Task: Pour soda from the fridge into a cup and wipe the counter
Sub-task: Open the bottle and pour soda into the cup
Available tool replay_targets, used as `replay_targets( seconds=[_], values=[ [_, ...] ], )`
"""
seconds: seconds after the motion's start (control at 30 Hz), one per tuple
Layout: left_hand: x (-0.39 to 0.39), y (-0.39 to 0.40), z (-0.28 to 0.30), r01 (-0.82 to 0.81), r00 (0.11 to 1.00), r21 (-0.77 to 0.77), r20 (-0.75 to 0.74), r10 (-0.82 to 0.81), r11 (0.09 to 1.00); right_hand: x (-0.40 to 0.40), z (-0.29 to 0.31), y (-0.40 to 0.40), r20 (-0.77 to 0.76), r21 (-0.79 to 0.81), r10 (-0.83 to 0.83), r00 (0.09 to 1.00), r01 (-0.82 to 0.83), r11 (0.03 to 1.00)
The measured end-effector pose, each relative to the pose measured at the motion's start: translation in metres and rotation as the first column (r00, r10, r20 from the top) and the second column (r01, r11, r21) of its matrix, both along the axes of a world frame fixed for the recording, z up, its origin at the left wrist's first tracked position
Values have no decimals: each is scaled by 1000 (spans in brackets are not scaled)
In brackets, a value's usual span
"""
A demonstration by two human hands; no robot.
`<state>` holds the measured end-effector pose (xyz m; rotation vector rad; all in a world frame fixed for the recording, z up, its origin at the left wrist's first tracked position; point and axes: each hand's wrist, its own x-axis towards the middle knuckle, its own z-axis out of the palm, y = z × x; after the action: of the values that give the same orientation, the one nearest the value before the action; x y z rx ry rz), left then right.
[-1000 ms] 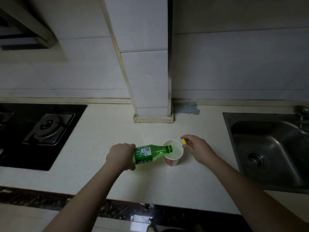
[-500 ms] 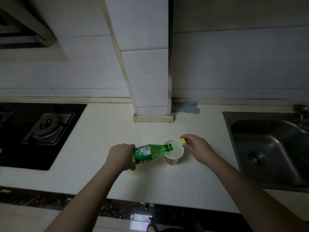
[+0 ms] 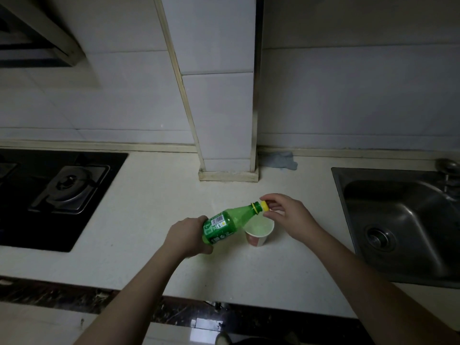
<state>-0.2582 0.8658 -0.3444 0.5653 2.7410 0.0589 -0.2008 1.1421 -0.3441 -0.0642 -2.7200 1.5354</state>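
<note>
On 1 counter [image 3: 139,220], left hand [image 3: 186,236] grips 1 bottle [image 3: 224,225]; right hand [image 3: 286,215] fingers pinch 1 cap [image 3: 264,206] above 1 cup [image 3: 258,232].

- Left hand [image 3: 185,236]: bare, no ring or glove visible.
- Right hand [image 3: 288,215]: bare, likewise unadorned.
- Both forearms: uncovered to the frame edge; no sleeve, watch or band shows.

Green soda bottle [image 3: 225,224] tilted, yellow-capped, above filled paper cup [image 3: 258,234].

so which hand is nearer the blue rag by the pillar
Right. The right hand is at the bottle's cap, just before the blue rag; the left hand grips the bottle's base, farther left.
</note>
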Motion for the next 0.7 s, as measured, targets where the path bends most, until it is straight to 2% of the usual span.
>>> replay_targets(
  seconds=[0.1, 0.33, 0.5, 0.57, 0.7],
  values=[
    [1, 0, -2, -29, 1000, 92, 13, 28, 995, -1, 10, -2, -48, 6, 23, 999, -23, 1000],
    [-2, -3, -3, -29, 999, 192, 28, 24, 981, -8, 35, -7, -171, 72, 109, 979, -98, 993],
    [-5, -6, -3, -28, 998, 265, 65, 11, 964, -13, 50, -6, -208, 223, 235, 950, -188, 957],
    [-6, -9, -4, -25, 997, 290, 83, 1, 957, -14, 57, -6, -198, 262, 288, 937, -233, 937],
    [-6, -13, -6, -34, 995, 337, 99, 1, 941, -14, 70, -14, -117, 298, 269, 956, -225, 928]
  ],
)
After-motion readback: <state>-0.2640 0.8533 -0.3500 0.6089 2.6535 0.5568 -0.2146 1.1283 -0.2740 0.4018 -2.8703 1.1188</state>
